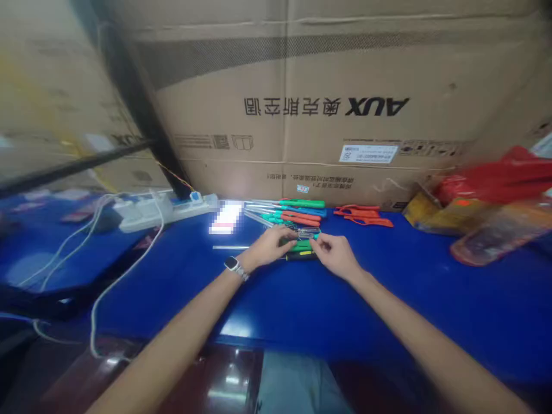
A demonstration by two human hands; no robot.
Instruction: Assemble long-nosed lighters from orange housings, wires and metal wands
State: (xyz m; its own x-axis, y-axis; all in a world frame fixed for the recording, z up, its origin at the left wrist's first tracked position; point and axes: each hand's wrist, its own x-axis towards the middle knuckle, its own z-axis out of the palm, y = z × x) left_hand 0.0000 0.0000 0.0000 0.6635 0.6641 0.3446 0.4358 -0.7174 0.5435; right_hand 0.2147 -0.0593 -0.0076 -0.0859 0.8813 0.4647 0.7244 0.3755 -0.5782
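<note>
My left hand (269,246), with a watch on its wrist, and my right hand (335,254) meet at the middle of a blue table (302,299). Between their fingertips is a small clear plastic case (309,233) lying over a few screwdrivers with green and black handles (302,248). Both hands have their fingers curled in on this case and the tools under it. Just beyond lies a row of several screwdrivers with green, orange and blue handles (297,213). A loose metal shaft (230,247) rests to the left of my left hand.
A large AUX cardboard box (345,98) walls off the back. Orange pliers (364,215) lie right of the screwdrivers. Red and clear plastic bags (491,201) crowd the right side. A white power strip (164,210) with trailing cables sits at the left.
</note>
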